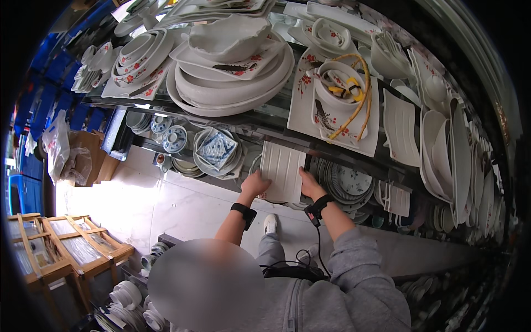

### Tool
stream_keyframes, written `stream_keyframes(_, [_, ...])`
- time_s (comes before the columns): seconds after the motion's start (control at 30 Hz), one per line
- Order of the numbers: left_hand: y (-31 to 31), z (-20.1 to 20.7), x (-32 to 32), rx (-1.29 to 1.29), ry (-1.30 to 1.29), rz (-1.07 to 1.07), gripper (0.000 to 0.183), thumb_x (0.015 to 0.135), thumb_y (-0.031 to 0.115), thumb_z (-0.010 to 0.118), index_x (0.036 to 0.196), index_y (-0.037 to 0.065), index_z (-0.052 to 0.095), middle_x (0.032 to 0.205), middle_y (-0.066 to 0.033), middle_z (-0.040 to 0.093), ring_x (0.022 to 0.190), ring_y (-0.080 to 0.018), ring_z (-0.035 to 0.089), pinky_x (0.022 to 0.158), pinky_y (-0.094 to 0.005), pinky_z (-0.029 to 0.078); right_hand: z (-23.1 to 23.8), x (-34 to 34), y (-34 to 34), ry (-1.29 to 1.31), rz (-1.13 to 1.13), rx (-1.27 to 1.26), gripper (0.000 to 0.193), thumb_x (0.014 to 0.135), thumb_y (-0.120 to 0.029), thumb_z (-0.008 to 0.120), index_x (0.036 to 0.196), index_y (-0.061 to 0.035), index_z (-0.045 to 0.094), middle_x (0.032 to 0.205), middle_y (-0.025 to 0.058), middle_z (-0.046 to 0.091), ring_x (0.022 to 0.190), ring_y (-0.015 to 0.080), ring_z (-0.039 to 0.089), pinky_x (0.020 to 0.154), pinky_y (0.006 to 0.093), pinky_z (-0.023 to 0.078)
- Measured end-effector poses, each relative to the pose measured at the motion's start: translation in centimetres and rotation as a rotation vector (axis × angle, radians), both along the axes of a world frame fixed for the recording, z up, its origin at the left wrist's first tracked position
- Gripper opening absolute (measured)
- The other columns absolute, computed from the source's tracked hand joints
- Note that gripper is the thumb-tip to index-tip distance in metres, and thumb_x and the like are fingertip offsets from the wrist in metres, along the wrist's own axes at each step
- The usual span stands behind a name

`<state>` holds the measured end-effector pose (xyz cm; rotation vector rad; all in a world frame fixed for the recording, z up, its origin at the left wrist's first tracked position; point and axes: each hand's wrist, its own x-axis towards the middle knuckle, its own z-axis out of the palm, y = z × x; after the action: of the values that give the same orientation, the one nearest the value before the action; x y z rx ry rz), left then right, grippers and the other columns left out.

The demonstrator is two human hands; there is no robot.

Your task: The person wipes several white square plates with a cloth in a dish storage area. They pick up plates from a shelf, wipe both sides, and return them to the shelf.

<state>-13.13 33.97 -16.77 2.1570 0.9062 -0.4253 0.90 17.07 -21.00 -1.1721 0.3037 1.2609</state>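
Note:
A white rectangular plate [281, 170] with shallow ridges is between my two hands, at the front edge of the shelving. My left hand [255, 184] grips its left edge, the thumb lying on the top face. On the opposite edge my right hand [310, 183] is closed, its fingers partly hidden by the plate. The plate's far end reaches the edge of the upper shelf. Left of it on the lower shelf is a stack with a blue-and-white square dish [217, 148] on top. To its right stand round patterned plates [349, 182].
The upper shelf holds stacked white oval plates [232, 91], a bowl with a yellow cord [362, 88] looped over it, and another ridged plate [402, 128]. Upright plates [442, 149] line the right. Wooden crates [83, 235] stand at the left on the floor. A cable [319, 249] hangs from my right wrist.

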Motion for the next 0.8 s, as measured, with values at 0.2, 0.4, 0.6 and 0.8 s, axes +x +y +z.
stream_keyframes(0.2, [-0.5, 1.9, 0.8, 0.093, 0.115, -0.007, 0.05, 0.073, 0.042, 0.055, 0.104, 0.002, 0.053, 0.1, -0.0202, 0.062, 0.097, -0.0356, 0.058, 0.082, -0.0442, 0.047, -1.9, 0.4, -0.2, -0.039, -0.015, -0.045, 0.047, 0.096, -0.037, 0.036, 0.129, -0.0028, 0.037, 0.128, 0.0102, 0.046, 0.115, 0.0262, 0.047, 0.096, 0.0412, 0.039])
stream_keyframes(0.4, [-0.4, -0.1, 0.7, 0.178, 0.017, -0.057, 0.047, 0.072, 0.037, 0.054, 0.102, 0.001, 0.054, 0.099, -0.0214, 0.062, 0.099, -0.0405, 0.053, 0.083, -0.0448, 0.046, -2.2, 0.5, 0.0, -0.046, -0.009, -0.066, 0.047, 0.096, -0.036, 0.037, 0.129, -0.0036, 0.037, 0.127, 0.01, 0.047, 0.114, 0.0262, 0.047, 0.095, 0.0413, 0.04])
stream_keyframes(0.6, [-0.5, -0.7, -0.3, 0.167, -0.158, 0.1, 0.04, 0.076, 0.031, 0.055, 0.101, 0.0, 0.055, 0.099, -0.0202, 0.059, 0.096, -0.0354, 0.055, 0.082, -0.0437, 0.046, -2.7, 0.7, -0.1, -0.034, -0.03, -0.056, 0.046, 0.095, -0.035, 0.039, 0.129, -0.0038, 0.037, 0.127, 0.0105, 0.047, 0.114, 0.0264, 0.048, 0.095, 0.0421, 0.04])
stream_keyframes(0.8, [-0.5, -7.3, -5.7, -0.18, -0.648, 0.91, 0.041, 0.087, 0.031, 0.051, 0.116, 0.002, 0.051, 0.112, -0.0164, 0.055, 0.101, -0.0284, 0.053, 0.087, -0.0372, 0.04, -4.6, 0.8, -0.6, -0.101, -0.043, -0.086, 0.047, 0.094, -0.036, 0.041, 0.128, -0.0035, 0.039, 0.128, 0.0105, 0.047, 0.114, 0.026, 0.048, 0.095, 0.0416, 0.04])
